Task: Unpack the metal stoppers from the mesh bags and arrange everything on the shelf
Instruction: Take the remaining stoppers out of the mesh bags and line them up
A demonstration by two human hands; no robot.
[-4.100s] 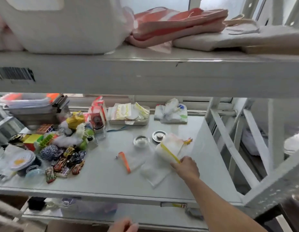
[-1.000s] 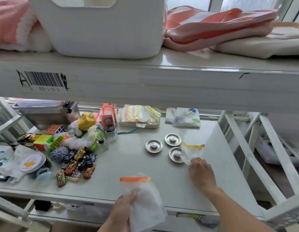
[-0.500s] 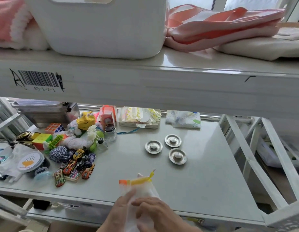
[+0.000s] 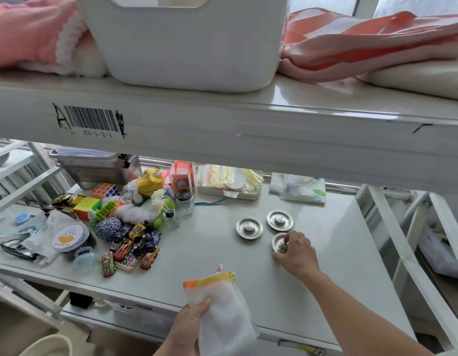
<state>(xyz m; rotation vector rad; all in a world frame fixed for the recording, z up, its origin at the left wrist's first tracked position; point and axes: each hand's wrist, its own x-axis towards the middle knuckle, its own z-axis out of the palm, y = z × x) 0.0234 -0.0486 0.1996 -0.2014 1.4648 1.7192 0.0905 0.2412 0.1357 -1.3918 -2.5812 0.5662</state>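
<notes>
Three round metal stoppers lie on the grey shelf. One stopper sits at the left and a second behind it to the right. My right hand rests on the third stopper, fingertips pinching its centre knob. My left hand holds a stack of white mesh bags with orange and yellow top bands, lifted above the shelf's front edge.
A pile of toys, toy cars and puzzle cubes fills the shelf's left side. A tray of packets and a wipes pack stand at the back. The upper shelf beam hangs overhead, carrying a white bin.
My right hand let go of the mesh bags and reached forward onto the nearest stopper. My left hand keeps the bags, both stacked together.
</notes>
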